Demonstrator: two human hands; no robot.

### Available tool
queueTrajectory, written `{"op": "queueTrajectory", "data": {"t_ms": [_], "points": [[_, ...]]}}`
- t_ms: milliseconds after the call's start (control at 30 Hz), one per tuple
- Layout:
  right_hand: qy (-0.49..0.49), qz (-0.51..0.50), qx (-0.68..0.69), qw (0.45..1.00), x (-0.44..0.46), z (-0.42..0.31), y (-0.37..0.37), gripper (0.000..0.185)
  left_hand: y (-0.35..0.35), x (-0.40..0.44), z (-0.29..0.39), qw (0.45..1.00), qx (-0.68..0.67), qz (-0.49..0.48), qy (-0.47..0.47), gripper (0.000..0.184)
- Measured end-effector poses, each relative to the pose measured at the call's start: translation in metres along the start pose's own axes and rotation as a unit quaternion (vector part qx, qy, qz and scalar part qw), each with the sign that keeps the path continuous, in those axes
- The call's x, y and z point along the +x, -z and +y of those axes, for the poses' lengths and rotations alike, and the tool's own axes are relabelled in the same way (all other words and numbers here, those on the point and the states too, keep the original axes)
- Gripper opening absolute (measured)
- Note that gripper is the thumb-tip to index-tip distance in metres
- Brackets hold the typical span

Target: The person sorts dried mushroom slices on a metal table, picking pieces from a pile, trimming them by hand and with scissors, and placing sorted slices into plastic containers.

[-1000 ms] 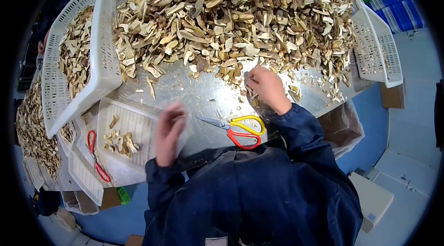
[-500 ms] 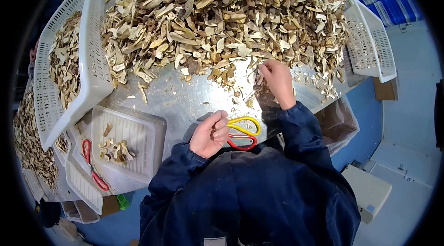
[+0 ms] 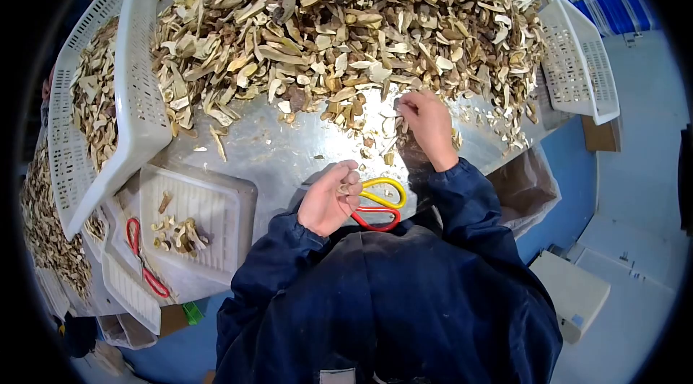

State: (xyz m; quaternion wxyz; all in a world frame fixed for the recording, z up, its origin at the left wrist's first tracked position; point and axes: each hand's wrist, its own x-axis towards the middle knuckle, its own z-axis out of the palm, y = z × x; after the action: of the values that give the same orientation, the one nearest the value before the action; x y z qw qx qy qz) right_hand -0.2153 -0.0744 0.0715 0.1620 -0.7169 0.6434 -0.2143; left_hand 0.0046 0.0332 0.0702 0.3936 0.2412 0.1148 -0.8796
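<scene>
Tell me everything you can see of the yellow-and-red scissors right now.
The scissors have two large, smooth handle loops, plastic-coated by the look of them: one yellow, one red. They lie on the metal table, close to the person's body, loops toward the person's right, the yellow one farther from the body. The left hand covers the pivot and blades, so whether they are open, or whether the hand touches them, cannot be told.

Food-processing workroom: metal counter (image 3: 253,135) heaped with dried mushroom slices (image 3: 346,37), slotted plastic baskets (image 3: 138,88), bag-lined bin (image 3: 543,200), blue floor (image 3: 570,167).
</scene>
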Motion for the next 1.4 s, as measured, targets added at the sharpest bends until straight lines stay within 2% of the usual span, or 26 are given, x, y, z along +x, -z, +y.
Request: {"op": "queueTrajectory", "data": {"t_ms": [100, 233, 400, 500, 600, 700, 733, 833, 867, 900, 1000, 1067, 1133, 1167, 1200, 1233, 1300, 1367, 1400], "points": [[0.111, -0.023, -0.067, 0.991, 0.000, -0.011, 0.004, 0.008, 0.001, 0.001, 0.000, 1.000, -0.001, -0.019, 0.001, 0.013], [0.115, -0.039, -0.099, 0.988, -0.001, -0.011, -0.004, 0.004, 0.000, -0.003, 0.000, 1.000, -0.007, -0.010, -0.014, 0.013], [0.102, -0.039, -0.037, 0.993, -0.009, -0.022, -0.001, 0.008, 0.009, 0.000, -0.003, 1.000, -0.005, -0.021, -0.013, 0.017], [0.109, -0.039, 0.012, 0.993, -0.011, -0.023, 0.000, 0.011, 0.012, 0.005, -0.003, 0.997, -0.004, -0.071, -0.001, 0.022], [0.093, -0.040, 0.081, 0.992, -0.030, -0.045, 0.012, 0.015, -0.008, 0.003, -0.008, 0.999, 0.019, 0.038, -0.021, 0.028], [0.134, -0.158, 0.193, 0.959, -0.062, -0.074, 0.026, 0.010, 0.000, 0.006, -0.009, 0.999, -0.010, -0.041, -0.016, 0.035], [0.125, -0.165, 0.191, 0.960, -0.064, -0.072, 0.027, 0.011, -0.008, 0.005, -0.010, 1.000, -0.007, 0.007, -0.023, 0.028], [-0.024, -0.057, 0.059, 0.996, -0.047, -0.032, 0.020, 0.013, 0.021, 0.010, -0.008, 0.997, -0.057, -0.038, 0.020, 0.018], [-0.044, -0.045, 0.019, 0.998, -0.036, -0.019, 0.020, 0.013, 0.006, 0.005, -0.008, 0.999, -0.038, 0.009, 0.014, 0.012], [-0.064, -0.032, -0.022, 0.997, -0.027, -0.013, 0.021, 0.013, 0.007, 0.005, -0.007, 0.999, -0.037, -0.003, 0.025, 0.012], [0.001, -0.016, -0.097, 0.995, -0.021, -0.015, 0.009, 0.012, 0.010, 0.004, -0.008, 0.999, -0.029, -0.014, 0.042, 0.012], [0.024, -0.016, -0.056, 0.998, -0.021, -0.011, -0.002, 0.014, 0.005, 0.003, -0.010, 0.999, -0.020, 0.007, 0.036, 0.013], [0.031, -0.039, -0.022, 0.999, -0.019, -0.013, 0.001, 0.015, -0.003, 0.001, -0.009, 0.999, 0.041, 0.024, 0.009, 0.019], [-0.022, -0.076, 0.089, 0.993, -0.021, -0.015, 0.003, 0.013, -0.007, -0.002, -0.007, 0.997, 0.072, 0.035, -0.007, 0.023], [-0.074, -0.111, 0.200, 0.971, -0.026, -0.020, 0.005, 0.013, -0.012, -0.005, -0.007, 0.989, 0.131, 0.062, -0.030, 0.032], [-0.126, -0.142, 0.308, 0.932, -0.031, -0.032, 0.011, 0.012, -0.012, -0.004, -0.009, 0.975, 0.202, 0.059, -0.065, 0.033], [-0.166, -0.186, 0.458, 0.853, -0.052, -0.052, 0.010, 0.010, -0.012, 0.000, -0.011, 0.929, 0.342, 0.046, -0.131, 0.036], [-0.185, -0.240, 0.483, 0.821, -0.065, -0.071, 0.020, 0.010, -0.008, 0.003, -0.010, 0.879, 0.450, 0.042, -0.155, 0.026], [-0.135, -0.223, 0.454, 0.852, -0.073, -0.071, 0.016, 0.011, -0.007, 0.003, -0.007, 0.836, 0.522, 0.026, -0.167, 0.024]]}}
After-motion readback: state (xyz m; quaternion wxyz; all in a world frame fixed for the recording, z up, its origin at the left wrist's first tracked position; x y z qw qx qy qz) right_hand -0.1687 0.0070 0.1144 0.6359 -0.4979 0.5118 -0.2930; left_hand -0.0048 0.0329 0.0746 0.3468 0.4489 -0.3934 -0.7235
